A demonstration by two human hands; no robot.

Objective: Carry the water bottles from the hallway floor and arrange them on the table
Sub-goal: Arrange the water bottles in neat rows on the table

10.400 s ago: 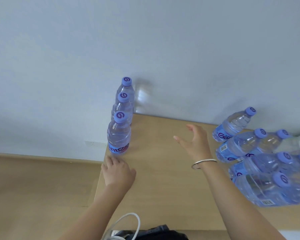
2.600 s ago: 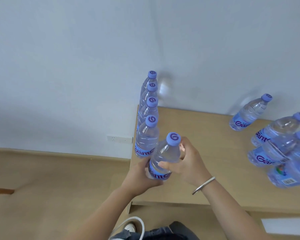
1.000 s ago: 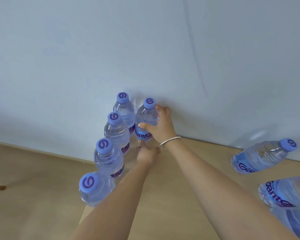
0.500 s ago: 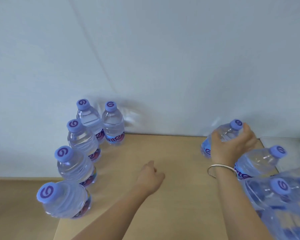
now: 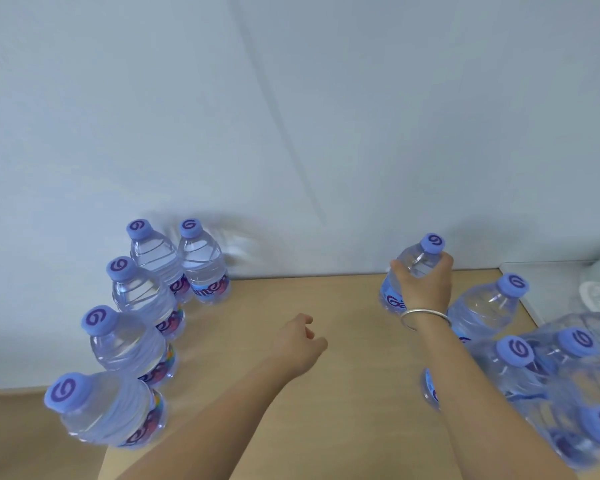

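Observation:
Several clear water bottles with purple caps stand upright in a row [image 5: 137, 299] along the left edge of the wooden table [image 5: 343, 393]; one more bottle [image 5: 203, 268] stands beside the row's far end by the wall. My right hand [image 5: 425, 285] grips the shoulder of another bottle [image 5: 418, 258] at the table's back right. My left hand [image 5: 297, 344] hovers over the table's middle, fingers loosely curled, holding nothing. A cluster of several more bottles [image 5: 534, 368] stands at the right.
A pale wall [image 5: 291, 133] runs right behind the table. The wooden floor [image 5: 32, 438] lies below the table's left edge. A white surface with a pale object [image 5: 596, 292] adjoins the table at the far right.
My right hand released the bottle set by the wall, swung right and took hold of a bottle at the back right. My left hand drew back to the table's middle.

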